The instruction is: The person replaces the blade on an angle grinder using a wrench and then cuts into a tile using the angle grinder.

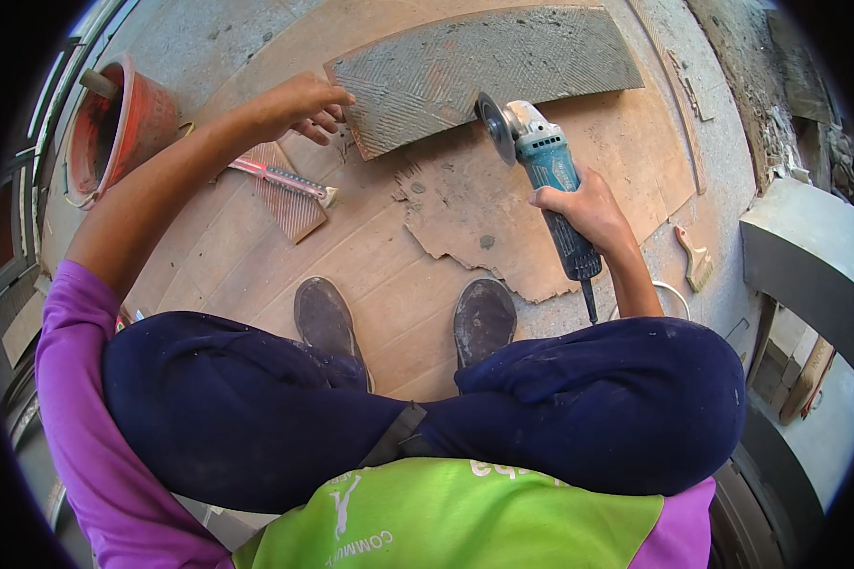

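Observation:
My right hand (593,209) is wrapped round the body of a teal and black angle grinder (562,185). Its dark cutting disc (495,128) stands at the near edge of a long grey tile (484,66), whose upturned face is ridged and coated with mortar; whether disc and tile touch I cannot tell. At the tile's left end hovers my left hand (306,106), fingers apart and slightly curled, holding nothing. Below that hand, a red-and-clear utility knife (285,178) lies across a small ridged tile offcut (292,211).
A red bucket (157,119) with a handle sticking out stands at the left. Thin broken board (465,228) lies on the floor before my shoes (484,318). To the right are a paintbrush (695,258), a white cord (676,292) and a grey block-like ledge (797,237).

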